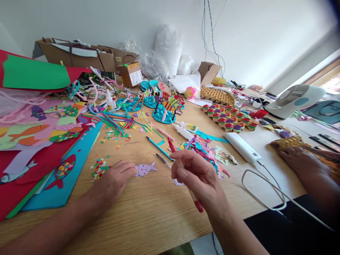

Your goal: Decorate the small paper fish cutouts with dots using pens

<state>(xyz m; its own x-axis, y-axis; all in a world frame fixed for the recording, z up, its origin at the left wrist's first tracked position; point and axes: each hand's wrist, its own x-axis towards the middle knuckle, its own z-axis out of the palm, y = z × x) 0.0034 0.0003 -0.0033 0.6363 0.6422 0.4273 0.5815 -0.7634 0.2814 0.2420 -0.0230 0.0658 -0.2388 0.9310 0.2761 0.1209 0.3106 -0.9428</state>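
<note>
My left hand [117, 177] rests on the table, fingers together and bent over the head end of a purple paper fish [145, 170] with dark dots. The fish lies flat, its tail pointing right; its head is partly hidden under my fingertips. Above the table to the right, my right hand [196, 177] is closed around a red pen [172, 145]. One red end points up and away, the other [198, 206] down below the palm. Small coloured paper scraps [100, 169] lie beside my left hand. A teal pen [159, 148] and a second pen [163, 161] lie beyond the fish.
Coloured sheets with paper fish [63, 168] cover the left. White glue bottles [183, 132], paper strips [204, 150] and a white power bank [243, 147] with a cable lie ahead and right. Painted egg cartons [228, 117] stand behind. A co-worker's hand [300, 161] touches a carton at right.
</note>
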